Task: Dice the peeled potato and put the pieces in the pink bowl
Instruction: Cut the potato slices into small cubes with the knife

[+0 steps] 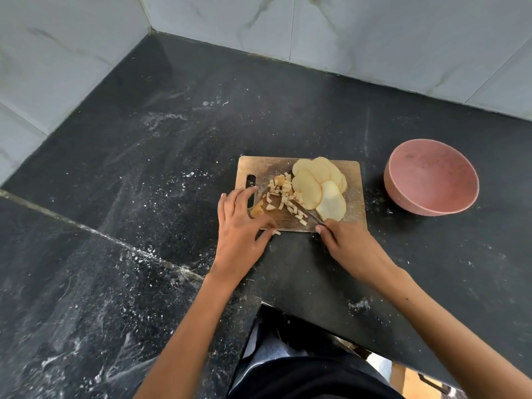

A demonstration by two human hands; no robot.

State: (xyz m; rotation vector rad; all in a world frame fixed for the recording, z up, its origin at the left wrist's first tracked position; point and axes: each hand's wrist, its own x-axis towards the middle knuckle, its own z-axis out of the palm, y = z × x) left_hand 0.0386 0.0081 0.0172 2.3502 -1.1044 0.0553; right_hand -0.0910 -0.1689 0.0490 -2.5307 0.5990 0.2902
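Dark clothes and a bit of blue jeans showed at the bottom middle of the frame, closest to the camera. Two bare arms reached up from there toward the middle of the picture.

On the left, the left hand lay with its fingers spread out and mostly straight, resting on the lower left part of the brown wooden cutting board. It pressed down near a small lump of potato, but how the thumb lay was not plain to see. One tiny potato cube sat just off the board's lower edge, by that hand.

On the right, the right hand had its fingers curled tight around the handle of a small kitchen knife. The thin blade pointed up and left, lying among the little cut pieces.

A loose pile of small pale potato cubes sat in the middle of the board. Just beside them, on the right half of the board, lay a fan of round flat pale yellow potato slices, overlapping each other.

Over at the right of the frame stood the round pink bowl, apart from the board. No potato showed inside it.

Everything sat on a dark speckled stone counter with white dusty marks. Grey marble wall tiles filled the top of the picture.
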